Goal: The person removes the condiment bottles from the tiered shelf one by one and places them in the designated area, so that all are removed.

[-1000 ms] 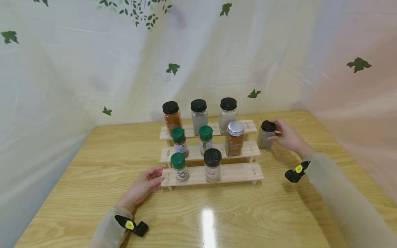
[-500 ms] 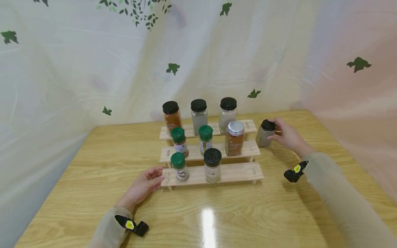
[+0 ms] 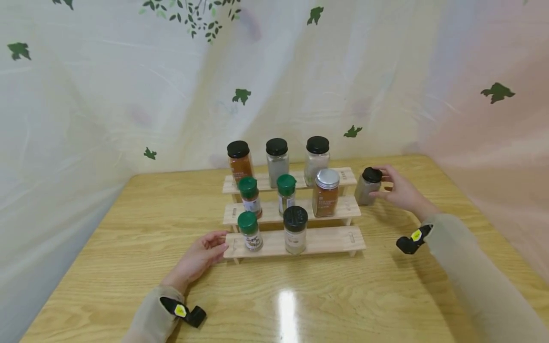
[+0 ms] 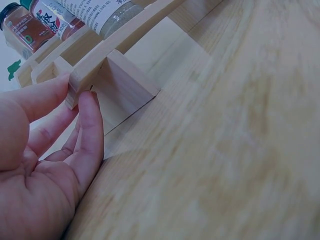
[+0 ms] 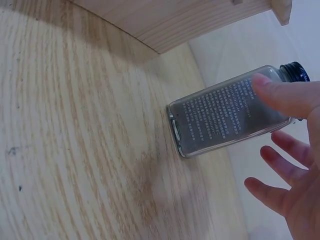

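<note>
My left hand (image 3: 201, 257) pinches the left end of the lowest shelf of a three-step wooden spice rack (image 3: 328, 239); in the left wrist view the thumb (image 4: 47, 95) lies on the board's end and a finger is beneath it. To the right of the rack, my right hand (image 3: 401, 190) holds a clear spice jar (image 3: 365, 192) with grey powder and a black lid. Seen from the right wrist, its thumb (image 5: 287, 97) presses the jar's printed side near the neck, with the other visible fingers spread away. Whether the jar's base touches the table, I cannot tell.
Three black-lidded jars (image 3: 278, 166) stand on the top step. The middle step bears two green-capped bottles (image 3: 252, 205) and a silver-lidded jar (image 3: 326, 200). Below are a green-capped bottle (image 3: 253, 240) and a black-capped shaker (image 3: 295, 238). A leaf-patterned curtain (image 3: 274, 62) hangs behind the table (image 3: 240, 300).
The jar in my right hand has shifted slightly left, towards the rack. My left hand stays at the shelf end. The whole head view has moved a little.
</note>
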Demonstrator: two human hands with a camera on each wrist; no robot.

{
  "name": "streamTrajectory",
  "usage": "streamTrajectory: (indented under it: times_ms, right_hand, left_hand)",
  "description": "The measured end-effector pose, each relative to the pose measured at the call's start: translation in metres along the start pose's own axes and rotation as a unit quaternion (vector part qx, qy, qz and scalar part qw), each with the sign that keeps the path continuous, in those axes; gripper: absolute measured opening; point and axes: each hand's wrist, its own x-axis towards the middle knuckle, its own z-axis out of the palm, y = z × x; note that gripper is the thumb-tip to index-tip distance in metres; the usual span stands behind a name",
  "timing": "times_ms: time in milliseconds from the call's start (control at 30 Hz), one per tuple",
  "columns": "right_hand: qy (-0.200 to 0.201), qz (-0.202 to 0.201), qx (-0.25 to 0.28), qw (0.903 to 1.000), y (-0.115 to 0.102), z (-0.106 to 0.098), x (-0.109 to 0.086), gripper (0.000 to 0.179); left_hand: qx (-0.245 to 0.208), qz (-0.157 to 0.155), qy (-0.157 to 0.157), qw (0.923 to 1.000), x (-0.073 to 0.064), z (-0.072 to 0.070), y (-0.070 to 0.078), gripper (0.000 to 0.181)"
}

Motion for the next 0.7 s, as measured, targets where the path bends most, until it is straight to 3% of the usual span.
streamTrajectory:
  times_ms: [133,333,700]
  right_hand:
    - [0.005,0.006,-0.002,1.0,-0.002,-0.001,-0.003,0.074]
    - [0.059,-0.013,-0.012,0.9981,-0.009,-0.002,-0.019,0.067]
    - [0.127,-0.057,0.018,0.9901,-0.019,0.008,-0.046,0.054]
  left_hand:
    - [0.001,-0.004,0.006,1.0,0.001,0.001,0.001,0.033]
    - [0.002,-0.001,-0.001,1.0,0.001,0.004,-0.001,0.036]
    - [-0.009,0.005,-0.004,0.9999,0.0,0.001,0.001,0.035]
